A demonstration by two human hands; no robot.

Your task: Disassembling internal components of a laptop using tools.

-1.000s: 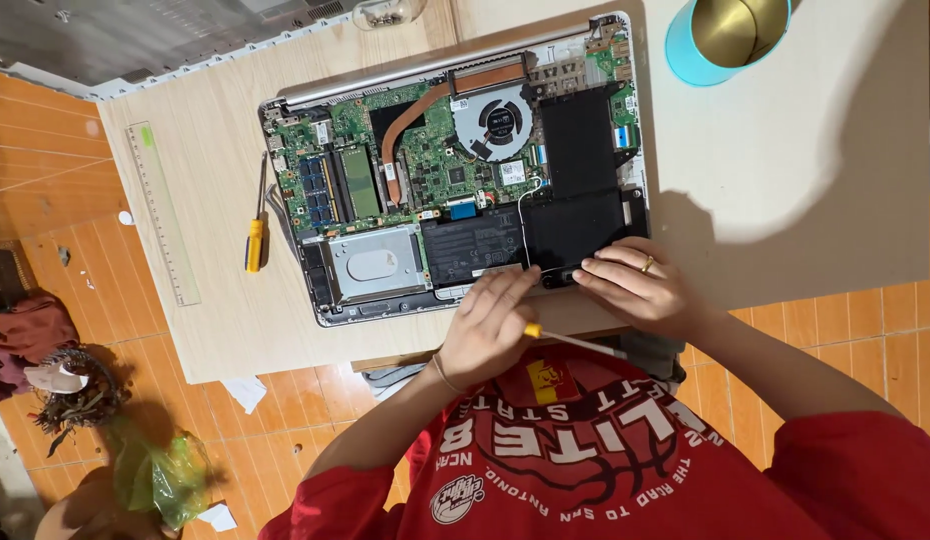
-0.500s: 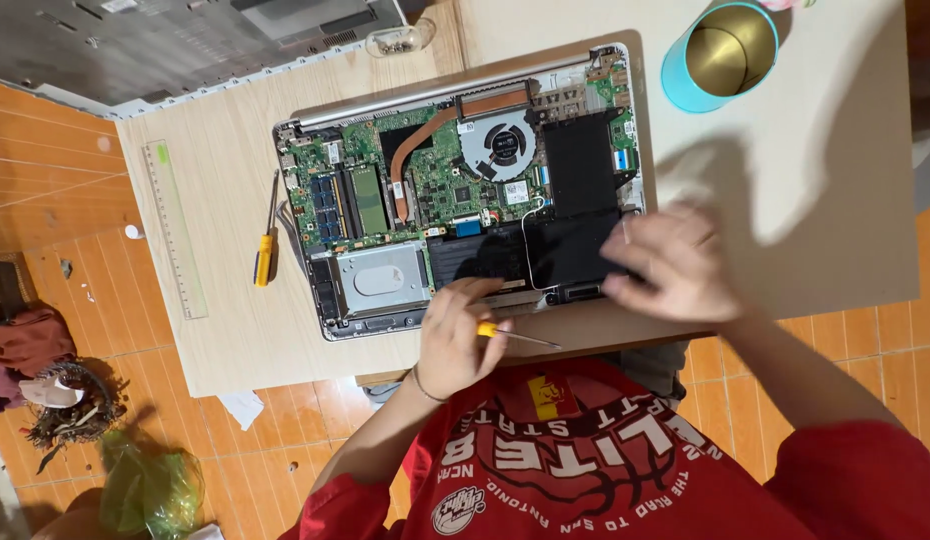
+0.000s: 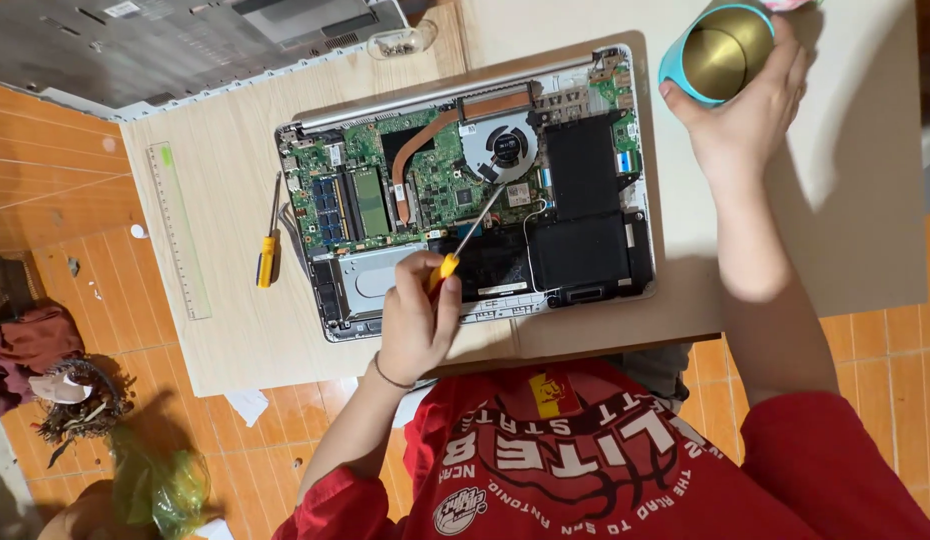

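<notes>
At the near edge, left hand: the left hand [image 3: 415,325] reaches over the near edge of the surface [image 3: 225,320] onto the opened laptop.
Left fingers: curled and pinching the yellow handle of a screwdriver [image 3: 470,232].
Screwdriver in hand: its shaft slants away from the person, and the tip sits on the green board just below the fan [image 3: 505,150].
Opened laptop: the laptop [image 3: 435,180] lies bottom-up with its cover off in the middle of the surface, close to the near edge. The black battery [image 3: 585,220] fills its right part.
Right hand: the right hand [image 3: 750,110] is stretched out to the far right corner of the surface.
Right fingers: wrapped around the side of a teal cup [image 3: 720,50] with a gold-coloured inside. The thumb lies on the cup's left wall.
Second screwdriver: a spare yellow-handled screwdriver [image 3: 268,255] lies just beside the laptop's left edge, untouched.
Ruler: a clear ruler [image 3: 180,230] lies along the left edge of the surface.
Small dish: a clear dish [image 3: 400,42] holding small screws stands at the far edge.
Grey cover: a grey cover panel [image 3: 185,40] lies beyond the far left corner.
</notes>
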